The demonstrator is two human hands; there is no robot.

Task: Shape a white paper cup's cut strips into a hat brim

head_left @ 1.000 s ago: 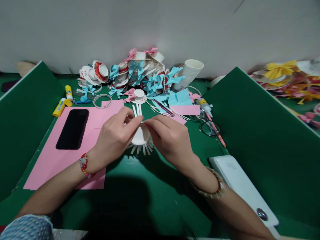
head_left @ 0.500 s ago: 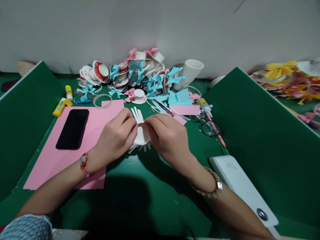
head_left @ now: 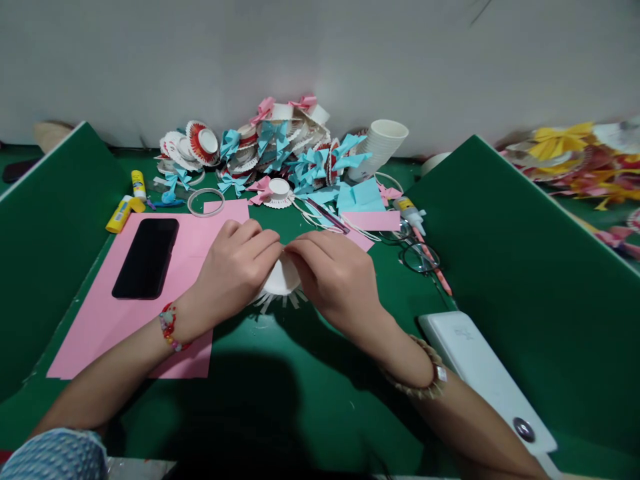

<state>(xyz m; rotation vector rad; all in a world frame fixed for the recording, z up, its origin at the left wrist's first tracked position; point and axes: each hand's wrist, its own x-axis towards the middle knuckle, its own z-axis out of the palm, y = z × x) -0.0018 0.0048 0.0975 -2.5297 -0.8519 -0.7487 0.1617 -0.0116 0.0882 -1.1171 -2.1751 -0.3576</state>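
Here — fringed white paper (head_left: 281, 279) between fingers (head_left: 306, 249)

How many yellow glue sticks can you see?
2. One glue stick is by the far left corner of the pink paper; the other glue stick is behind it. More may hide in the craft pile.

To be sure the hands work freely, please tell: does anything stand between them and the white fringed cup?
Nothing visible: the left hand and right hand hold the white fringed cup directly. The phone lies to the left, on pink paper.
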